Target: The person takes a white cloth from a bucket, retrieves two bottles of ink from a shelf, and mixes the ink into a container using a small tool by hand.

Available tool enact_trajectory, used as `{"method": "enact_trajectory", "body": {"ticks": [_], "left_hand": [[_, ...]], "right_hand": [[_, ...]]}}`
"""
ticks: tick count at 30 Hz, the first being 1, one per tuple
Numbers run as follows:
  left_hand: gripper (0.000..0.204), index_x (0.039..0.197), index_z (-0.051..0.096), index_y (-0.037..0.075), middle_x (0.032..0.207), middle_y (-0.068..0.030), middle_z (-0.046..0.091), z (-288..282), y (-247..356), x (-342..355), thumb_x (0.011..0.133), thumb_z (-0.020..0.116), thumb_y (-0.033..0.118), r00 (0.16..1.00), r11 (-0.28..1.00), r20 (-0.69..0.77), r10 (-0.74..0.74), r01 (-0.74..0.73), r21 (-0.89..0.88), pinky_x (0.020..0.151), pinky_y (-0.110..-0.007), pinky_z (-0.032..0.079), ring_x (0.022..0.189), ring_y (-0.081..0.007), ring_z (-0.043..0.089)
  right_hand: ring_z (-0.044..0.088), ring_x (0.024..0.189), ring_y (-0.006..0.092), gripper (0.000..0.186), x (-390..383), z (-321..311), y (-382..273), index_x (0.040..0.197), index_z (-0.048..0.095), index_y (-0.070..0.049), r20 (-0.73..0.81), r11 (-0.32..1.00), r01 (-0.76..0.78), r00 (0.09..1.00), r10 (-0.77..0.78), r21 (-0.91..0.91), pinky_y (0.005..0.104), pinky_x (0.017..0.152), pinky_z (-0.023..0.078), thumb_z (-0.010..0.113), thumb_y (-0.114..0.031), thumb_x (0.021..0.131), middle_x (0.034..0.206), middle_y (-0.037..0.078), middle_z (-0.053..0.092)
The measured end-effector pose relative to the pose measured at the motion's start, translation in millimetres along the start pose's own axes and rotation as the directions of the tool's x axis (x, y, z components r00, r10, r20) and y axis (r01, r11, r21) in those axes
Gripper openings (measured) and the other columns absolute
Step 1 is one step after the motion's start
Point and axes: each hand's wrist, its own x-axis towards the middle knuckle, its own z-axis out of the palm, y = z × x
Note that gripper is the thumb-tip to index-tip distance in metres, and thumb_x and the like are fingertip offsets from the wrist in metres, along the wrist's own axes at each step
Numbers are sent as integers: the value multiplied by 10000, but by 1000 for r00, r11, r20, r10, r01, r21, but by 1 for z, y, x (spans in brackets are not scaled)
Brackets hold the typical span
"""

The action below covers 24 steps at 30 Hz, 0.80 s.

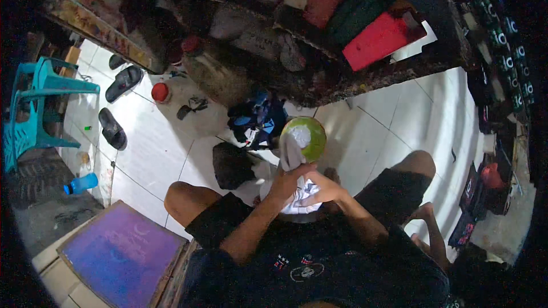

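My left hand point(290, 181) is closed on a long pale grey item point(293, 152), whose upper end reaches over a green bowl point(315, 140); I cannot make out exactly what it is. The bowl has white material point(301, 133) inside. My right hand point(322, 188) is closed on a crumpled white cloth point(302, 202) just below the bowl, against my left hand. A heap of dark and blue cloths point(257, 120) lies left of the bowl, and a dark lump point(233, 165) sits below that heap.
A dark shelving unit point(399, 63) holds folded items and a red board point(374, 40). Black sandals point(123, 84), a red container point(161, 92), a teal chair point(43, 97) and a blue bottle point(81, 184) are leftward. A purple screen point(120, 254) lies lower left; clutter point(491, 177) lines the right.
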Motion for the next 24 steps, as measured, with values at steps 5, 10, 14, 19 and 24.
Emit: {"method": "enact_trajectory", "body": {"ticks": [5,10,14,19,24], "left_hand": [[230,792,599,69,672,-22,564,-6,-48,46,848,625,290,936,940,150,-318,331,-77,617,-246,435,622,-120,541],[249,742,569,77,710,-21,565,-23,-108,70,892,550,274,857,864,333,-394,469,-186,640,-253,439,684,-123,548],[200,825,613,74,765,-45,619,-22,-121,68,858,590,269,798,708,322,-510,601,-370,679,-280,485,708,-160,600],[284,1005,638,28,927,-66,662,-22,-110,67,796,654,221,668,568,431,-607,744,-351,748,-289,494,808,-164,627],[325,1005,653,20,916,-55,661,-27,-138,71,767,681,239,706,677,378,-599,699,-233,745,-261,470,807,-162,614]], "right_hand": [[474,1166,277,723,-29,15,34,1265,414,16,-3,734,-230,953,302,639,350,969,396,765,-250,691,1262,170,493],[576,1054,211,267,-42,17,74,1044,639,37,116,658,-288,949,293,696,335,949,418,573,-145,860,1101,138,629],[586,1025,211,279,-45,38,116,1051,631,43,113,539,-310,924,366,783,317,938,418,562,-137,848,1084,137,636],[583,999,206,269,-62,23,88,1027,627,47,32,492,-237,921,389,838,311,921,420,520,-136,862,1050,121,636],[581,965,195,267,-56,21,77,996,620,42,-49,491,-188,902,430,851,316,903,427,507,-155,856,1012,107,629]]}}
